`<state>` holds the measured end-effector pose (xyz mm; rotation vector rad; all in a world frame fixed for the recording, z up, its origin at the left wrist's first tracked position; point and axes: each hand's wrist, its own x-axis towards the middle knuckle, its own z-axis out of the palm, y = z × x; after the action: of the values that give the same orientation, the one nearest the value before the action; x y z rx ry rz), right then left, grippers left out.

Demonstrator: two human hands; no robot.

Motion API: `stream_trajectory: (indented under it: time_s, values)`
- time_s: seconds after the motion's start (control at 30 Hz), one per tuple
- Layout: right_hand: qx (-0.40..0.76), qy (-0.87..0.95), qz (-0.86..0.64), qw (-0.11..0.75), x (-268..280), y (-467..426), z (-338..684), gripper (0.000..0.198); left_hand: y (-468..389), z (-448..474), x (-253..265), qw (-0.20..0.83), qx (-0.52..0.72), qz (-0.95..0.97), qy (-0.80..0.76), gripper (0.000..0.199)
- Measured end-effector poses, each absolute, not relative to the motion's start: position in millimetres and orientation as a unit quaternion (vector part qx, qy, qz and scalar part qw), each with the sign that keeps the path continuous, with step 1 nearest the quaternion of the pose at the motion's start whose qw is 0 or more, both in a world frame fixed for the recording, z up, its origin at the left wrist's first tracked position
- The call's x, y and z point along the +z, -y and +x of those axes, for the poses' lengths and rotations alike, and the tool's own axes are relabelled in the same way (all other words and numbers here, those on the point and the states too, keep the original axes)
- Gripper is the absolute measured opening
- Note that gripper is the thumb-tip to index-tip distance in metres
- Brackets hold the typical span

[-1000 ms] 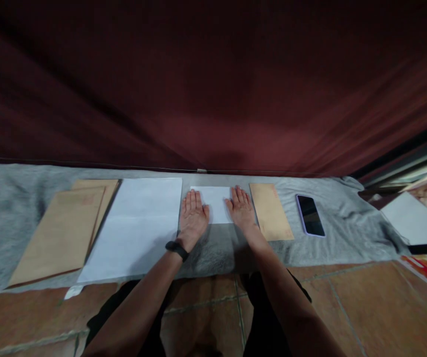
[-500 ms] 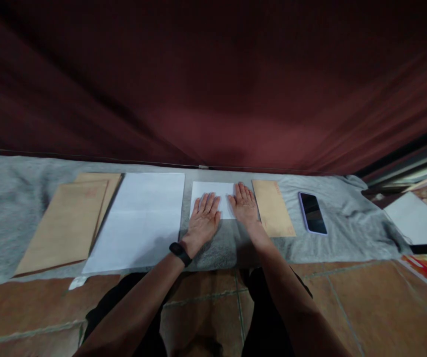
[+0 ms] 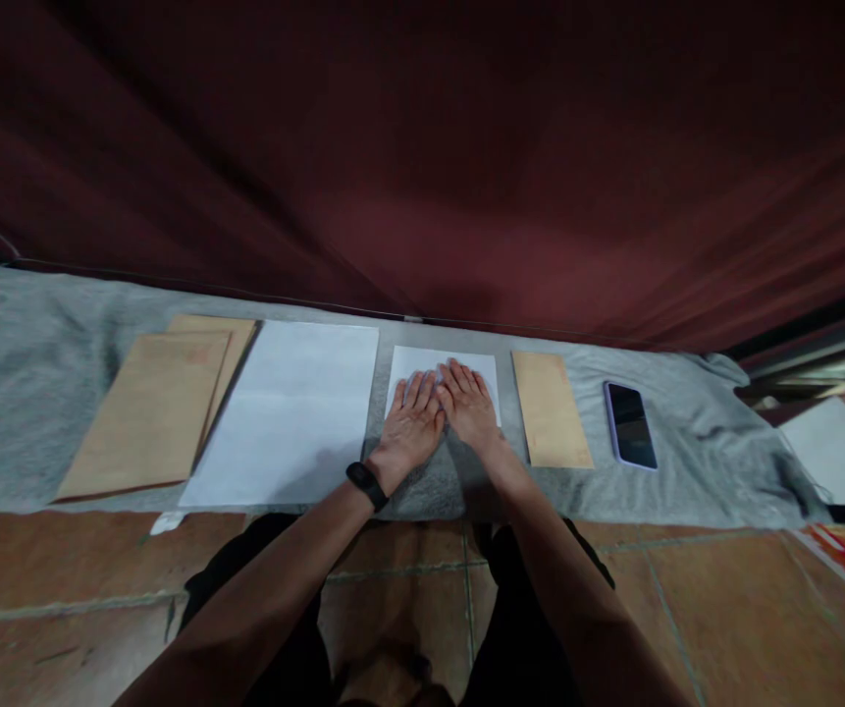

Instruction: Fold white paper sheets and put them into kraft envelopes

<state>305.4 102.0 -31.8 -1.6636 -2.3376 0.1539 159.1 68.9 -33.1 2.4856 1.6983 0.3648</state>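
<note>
A small white sheet of paper (image 3: 446, 356), perhaps folded, lies flat on the grey cloth. My left hand (image 3: 413, 424) rests palm down over its near left part, fingers stretched out. Beside it my right hand (image 3: 469, 405) lies flat on the same paper with the fingers extended, and the two hands meet at thumb and fingertips. The hands cover the paper's middle and part of its near edge. To the right of my right hand is a single brown envelope (image 3: 553, 408). Larger white paper sheets (image 3: 286, 412) lie to the left of my left hand.
Brown envelopes (image 3: 149, 412) overlap at the left on the grey cloth (image 3: 10, 393). A phone in a purple case (image 3: 630, 424) lies at the right. A dark red curtain (image 3: 422, 177) hangs behind, and tiled floor (image 3: 731, 599) shows in front.
My right hand has slid left across the small paper, from its right edge to beside my left hand. The camera view has shifted slightly.
</note>
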Motion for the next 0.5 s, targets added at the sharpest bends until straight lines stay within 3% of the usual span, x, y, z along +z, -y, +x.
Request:
stream_trajectory:
  time_s: [0.5]
  values:
    - [0.003, 0.773, -0.625, 0.113, -41, -110, 338, 0.054, -68, 159, -31, 0.049, 0.117, 0.813, -0.568, 0.058]
